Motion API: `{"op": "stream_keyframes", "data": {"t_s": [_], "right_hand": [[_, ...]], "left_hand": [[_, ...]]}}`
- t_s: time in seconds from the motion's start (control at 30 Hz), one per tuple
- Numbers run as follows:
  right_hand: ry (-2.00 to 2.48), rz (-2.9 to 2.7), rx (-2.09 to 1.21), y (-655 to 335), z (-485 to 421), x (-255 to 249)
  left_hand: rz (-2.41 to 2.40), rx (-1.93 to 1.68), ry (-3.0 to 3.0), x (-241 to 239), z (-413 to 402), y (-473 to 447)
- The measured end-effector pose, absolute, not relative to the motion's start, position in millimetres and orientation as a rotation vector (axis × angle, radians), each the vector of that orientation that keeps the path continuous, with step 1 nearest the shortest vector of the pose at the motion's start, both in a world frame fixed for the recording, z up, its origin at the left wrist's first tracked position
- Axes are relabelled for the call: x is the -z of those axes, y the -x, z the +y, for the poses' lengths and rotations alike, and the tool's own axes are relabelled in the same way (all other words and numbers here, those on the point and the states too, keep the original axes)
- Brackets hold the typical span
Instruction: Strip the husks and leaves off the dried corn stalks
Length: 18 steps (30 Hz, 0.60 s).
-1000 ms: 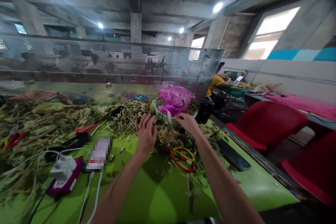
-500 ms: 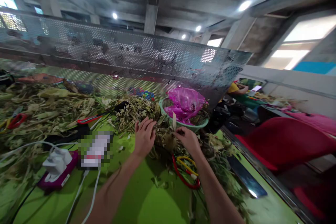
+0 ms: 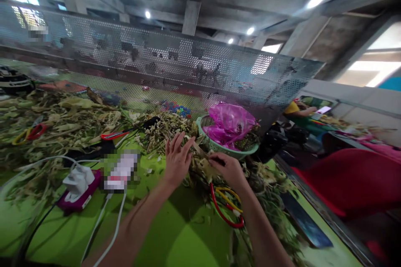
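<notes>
My left hand (image 3: 178, 160) is open, its fingers stretched out at the edge of a heap of dried plant pieces (image 3: 171, 127). Close by, my right hand (image 3: 227, 167) is closed in a pinch on a thin dried leaf (image 3: 199, 150), which points toward my left hand. Below my right wrist lie red and yellow looped handles (image 3: 228, 212), partly covered by my forearm. Just beyond my hands stands a pale green plastic basket (image 3: 216, 147) with a pink plastic bag (image 3: 233, 121) in it.
Dried leaves (image 3: 62, 117) cover the table's left side, with red and yellow-handled scissors (image 3: 31, 134). A purple power strip (image 3: 78, 198) and a blurred phone (image 3: 122, 171) with cables lie left, a dark phone (image 3: 308, 221) right. A perforated metal screen (image 3: 175, 66) rises behind. A red chair (image 3: 347, 183) stands right.
The leaf in my right hand has tipped from upright to slanting left. My left hand's fingers have spread and lifted slightly. The view has shifted a little left.
</notes>
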State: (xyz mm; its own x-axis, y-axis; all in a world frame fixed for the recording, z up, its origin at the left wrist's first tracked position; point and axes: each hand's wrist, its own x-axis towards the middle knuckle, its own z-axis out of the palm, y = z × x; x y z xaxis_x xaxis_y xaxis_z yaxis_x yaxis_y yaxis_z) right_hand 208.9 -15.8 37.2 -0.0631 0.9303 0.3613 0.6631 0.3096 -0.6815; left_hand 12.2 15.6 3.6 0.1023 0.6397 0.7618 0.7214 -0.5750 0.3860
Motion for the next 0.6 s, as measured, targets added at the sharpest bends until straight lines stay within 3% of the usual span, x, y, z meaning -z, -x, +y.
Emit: {"op": "stream_keyframes", "data": {"t_s": [0.2, 0.37, 0.6], "right_hand": [[1.367, -1.653, -0.701, -206.7, -20.1, -44.0], [1.324, -1.465, -0.793, -212.3, -19.8, -46.0], [1.312, -1.302, -0.668, -227.0, -16.5, -48.3]], "left_hand": [[-1.374, 1.546, 2.343, 3.2, 24.9, -8.9], [-1.654, 1.693, 2.419, 4.2, 29.3, -9.6], [-2.248, 2.331, 2.152, 15.8, 50.8, -0.6]]}}
